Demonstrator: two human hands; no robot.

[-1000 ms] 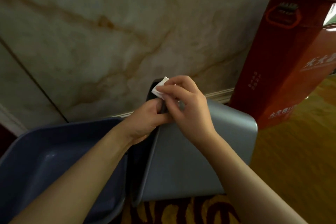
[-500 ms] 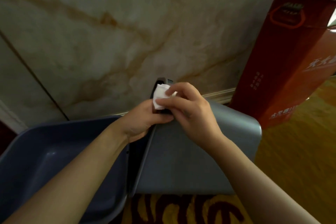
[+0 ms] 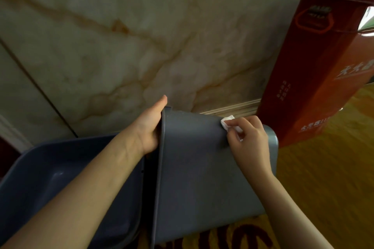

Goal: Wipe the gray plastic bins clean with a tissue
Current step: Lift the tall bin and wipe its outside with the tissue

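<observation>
A gray plastic bin (image 3: 198,178) stands tipped on its side, its flat outer bottom facing me. My left hand (image 3: 150,125) grips its upper left rim, fingers hidden inside the bin. My right hand (image 3: 248,139) presses a small white tissue (image 3: 227,122) against the bin's outer surface near its upper right edge. A second gray bin (image 3: 50,178) lies open side up at the lower left, partly under my left forearm.
A marble wall (image 3: 141,36) with a wooden skirting rises just behind the bins. A tall red carton (image 3: 315,66) leans at the right. The floor is yellow carpet (image 3: 323,178) with dark red patterns.
My right hand has slid the tissue from the bin's upper left corner rightward along the top edge. My left hand keeps its hold on the rim.
</observation>
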